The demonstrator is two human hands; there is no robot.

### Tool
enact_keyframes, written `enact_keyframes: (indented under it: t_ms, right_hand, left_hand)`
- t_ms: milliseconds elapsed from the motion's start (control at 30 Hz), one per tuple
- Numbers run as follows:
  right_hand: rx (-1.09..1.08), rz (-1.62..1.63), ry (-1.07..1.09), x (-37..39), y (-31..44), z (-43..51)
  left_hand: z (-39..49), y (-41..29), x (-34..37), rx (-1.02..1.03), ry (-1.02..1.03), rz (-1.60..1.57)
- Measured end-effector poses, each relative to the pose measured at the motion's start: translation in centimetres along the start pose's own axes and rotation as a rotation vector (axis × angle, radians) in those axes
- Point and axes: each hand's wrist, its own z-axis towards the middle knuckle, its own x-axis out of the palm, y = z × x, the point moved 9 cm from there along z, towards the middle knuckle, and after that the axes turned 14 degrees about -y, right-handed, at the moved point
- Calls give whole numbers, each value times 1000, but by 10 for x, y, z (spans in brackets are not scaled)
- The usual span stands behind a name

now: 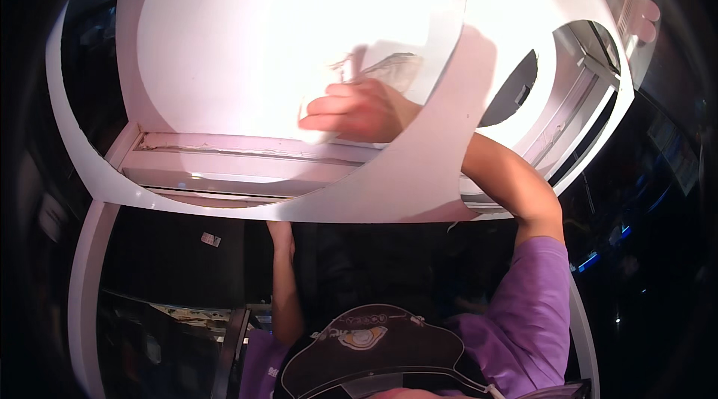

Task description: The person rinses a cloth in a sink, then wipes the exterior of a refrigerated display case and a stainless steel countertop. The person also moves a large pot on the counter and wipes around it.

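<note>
Through a round opening in a white panel [415, 174], my right arm reaches in from the right. My right hand [359, 110] has its fingers curled around a whitish cloth [320, 136], blurred and hard to make out against the glare. The hand is near the white inner wall [224, 51] of the booth-like unit, just above a pinkish ledge [269, 146]. Whether the cloth touches the wall, I cannot tell. Below, my left hand [280, 229] meets the panel's lower edge; its fingers are hidden behind that edge.
Below the ledge runs a metal rail [207, 179]. A second, smaller round opening with a dark cutout [513, 96] is at the right. A small printed sticker [211, 239] is on a dark surface at lower left. White uprights [84, 292] flank me.
</note>
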Motion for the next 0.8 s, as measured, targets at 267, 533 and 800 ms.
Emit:
enact_keyframes:
  t_ms: [267, 533, 800]
  right_hand:
    - [327, -344, -418, -97, -81, -14]
    - [638, -975, -386, -206, -136, -47]
    - [1271, -988, -655, -337, -148, -250]
  left_hand:
    - [-12, -19, 32, 136, 189, -76]
    - [-34, -66, 56, 323, 234, 148]
    - [-252, -226, 35, 1078, 437, 186]
